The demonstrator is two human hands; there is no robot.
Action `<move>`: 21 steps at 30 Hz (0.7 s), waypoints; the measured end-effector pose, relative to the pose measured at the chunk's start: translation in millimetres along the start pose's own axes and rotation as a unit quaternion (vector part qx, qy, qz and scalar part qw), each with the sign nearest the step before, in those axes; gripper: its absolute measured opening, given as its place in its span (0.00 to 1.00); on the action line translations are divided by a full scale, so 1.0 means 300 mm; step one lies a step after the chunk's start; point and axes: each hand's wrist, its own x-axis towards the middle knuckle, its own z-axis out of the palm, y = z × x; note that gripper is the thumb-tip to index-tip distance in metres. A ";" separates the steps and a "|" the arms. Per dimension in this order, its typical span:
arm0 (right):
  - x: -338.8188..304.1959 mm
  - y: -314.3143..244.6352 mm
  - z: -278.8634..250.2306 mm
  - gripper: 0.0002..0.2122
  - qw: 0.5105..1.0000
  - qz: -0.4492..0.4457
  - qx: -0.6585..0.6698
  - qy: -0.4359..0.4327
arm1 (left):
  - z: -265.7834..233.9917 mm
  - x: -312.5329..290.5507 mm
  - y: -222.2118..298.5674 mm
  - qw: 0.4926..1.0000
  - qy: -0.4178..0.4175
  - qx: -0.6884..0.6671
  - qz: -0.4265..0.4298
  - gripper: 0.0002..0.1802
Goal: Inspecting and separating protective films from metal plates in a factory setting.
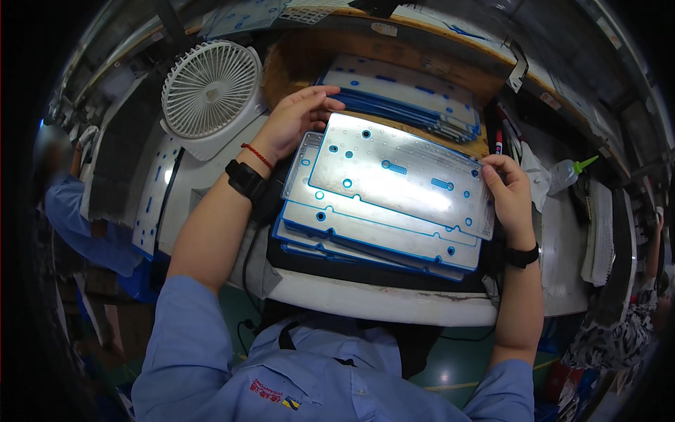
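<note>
A shiny metal plate [401,172] edged in blue film was gripped at both ends, pinched by the left hand [292,123] and the right hand [510,193]. Beneath the fingers lay a stack of plates [373,235]; beyond the left fingertips stood a white fan [211,91].

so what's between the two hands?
Head view: the shiny metal plate spans the gap, left hand at its upper-left corner, right hand at its right edge, above the plate stack.
</note>
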 end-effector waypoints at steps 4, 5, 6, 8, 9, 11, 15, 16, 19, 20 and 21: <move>-0.001 0.008 -0.001 0.06 0.999 -0.005 0.022 0.035 | 0.017 -0.008 0.004 0.998 -0.065 0.010 -0.025 0.19; 0.000 0.011 -0.005 0.06 0.999 -0.005 0.028 0.037 | 0.023 -0.010 0.010 0.996 -0.085 -0.010 -0.035 0.17; 0.001 0.014 -0.007 0.07 0.999 -0.006 0.035 0.040 | 0.029 -0.015 0.013 0.996 -0.085 -0.010 -0.035 0.17; 0.002 0.018 -0.006 0.07 0.999 -0.002 0.032 0.036 | 0.042 -0.023 0.015 0.996 -0.066 0.057 -0.034 0.15; 0.002 0.018 -0.005 0.08 0.999 0.002 0.029 0.030 | 0.040 -0.024 0.015 0.996 -0.065 0.057 -0.034 0.15; 0.001 0.019 -0.009 0.08 0.999 0.001 0.029 0.029 | 0.035 -0.020 0.014 0.995 -0.057 0.070 -0.040 0.13; 0.004 0.024 -0.004 0.08 0.999 -0.024 -0.001 0.035 | 0.021 -0.017 0.007 0.994 -0.056 0.082 -0.037 0.13; 0.004 0.023 -0.004 0.08 0.999 -0.024 -0.001 0.035 | 0.021 -0.017 0.008 0.994 -0.059 0.081 -0.035 0.13; 0.004 0.011 0.001 0.07 0.999 -0.027 -0.014 0.036 | 0.040 -0.022 0.017 0.995 -0.061 0.078 -0.014 0.14; 0.005 0.002 0.010 0.07 0.997 -0.069 -0.020 0.039 | 0.046 -0.025 0.022 0.995 -0.059 0.076 0.004 0.14; 0.005 -0.003 0.012 0.07 0.993 -0.110 -0.027 0.044 | 0.047 -0.024 0.023 0.995 -0.060 0.075 0.003 0.14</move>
